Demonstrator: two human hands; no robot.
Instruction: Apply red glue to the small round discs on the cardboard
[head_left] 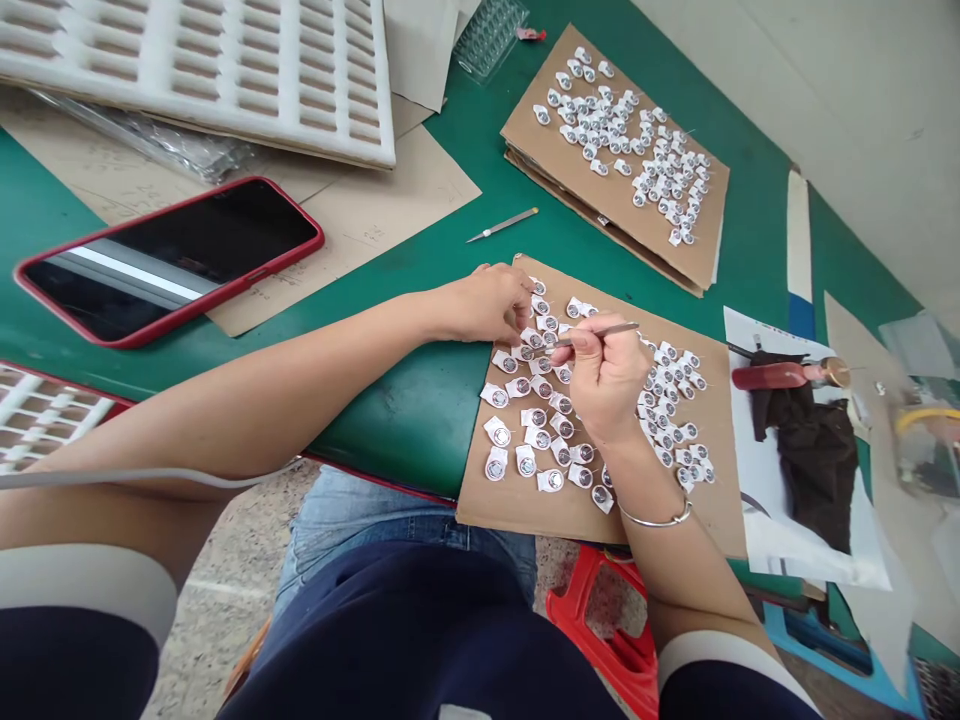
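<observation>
Two bare hands above a cardboard sheet (pixel 480 500) bearing many small round parts with white tabs (pixel 537 438). The right hand (pixel 611 375) pinches a slim metal tool (pixel 556 345) between thumb and fingers, its tip directed left, among the parts near the left hand (pixel 487 303). The left hand, just left of and beyond the right, has its fingers curled over the nearest parts; whether they grip one cannot be told. Further parts lie on both sides of the right hand. Beyond the left hand rests a knife-like tool (pixel 504 225); left of it, a red-cased phone (pixel 172 262). Right of the right hand: a black cloth (pixel 817 460).
</observation>
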